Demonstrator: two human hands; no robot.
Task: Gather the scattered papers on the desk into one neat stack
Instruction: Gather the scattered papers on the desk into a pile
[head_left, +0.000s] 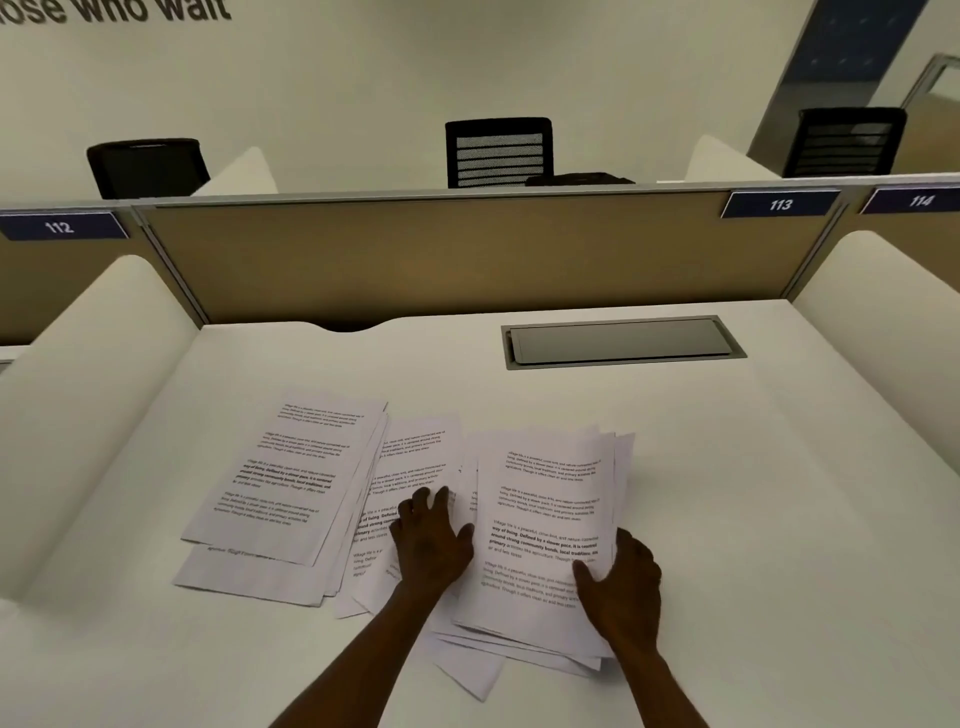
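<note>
Item: right bundle (545, 525) — pinched at its near right edge by your right hand (621, 587). Left hand (434, 545) flat, fingers spread on the middle sheets (410, 467). Left pile (291, 483) lies beyond and left of that palm — long axis tilted right, left hand nearer.

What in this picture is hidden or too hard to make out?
Head view:
- Wall lettering: cut off by the top edge.
- Middle papers: partly covered by the left hand and neighbouring piles.
- Small print on the right pile: too small to read; right hand covers its corner.
</note>
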